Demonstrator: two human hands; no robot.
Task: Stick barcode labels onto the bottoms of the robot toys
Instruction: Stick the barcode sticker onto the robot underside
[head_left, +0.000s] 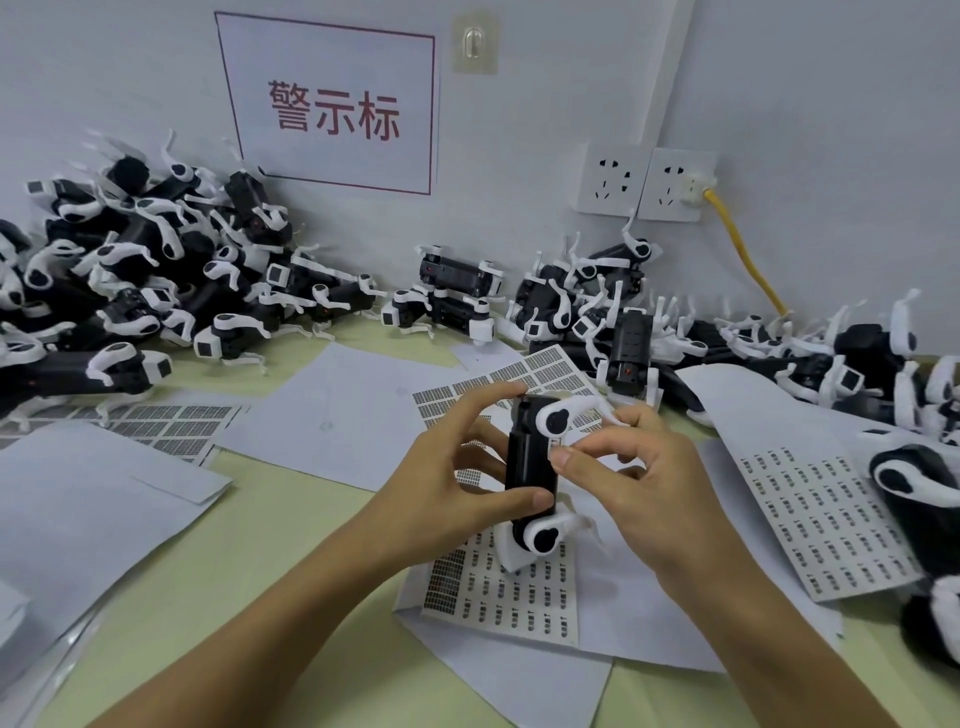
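Now held upright over the label sheets (498, 597), a robot toy (530, 462) sits between both hands above the tabletop (249, 561).

Left hand (447, 499) grips its black body, long axis vertical; right hand (639, 488), just beside it, pinches at the side with fingertips together. Any label there is too small to make out. Piled toys (145, 280) lie beyond.

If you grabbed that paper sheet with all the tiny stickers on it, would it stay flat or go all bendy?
Probably bendy. The label sheet on the right already curves up where it lies over the robot toys, so it looks thin and floppy. It likely weighs very little and would slide easily on the table. Lifted by one corner, it would probably droop.
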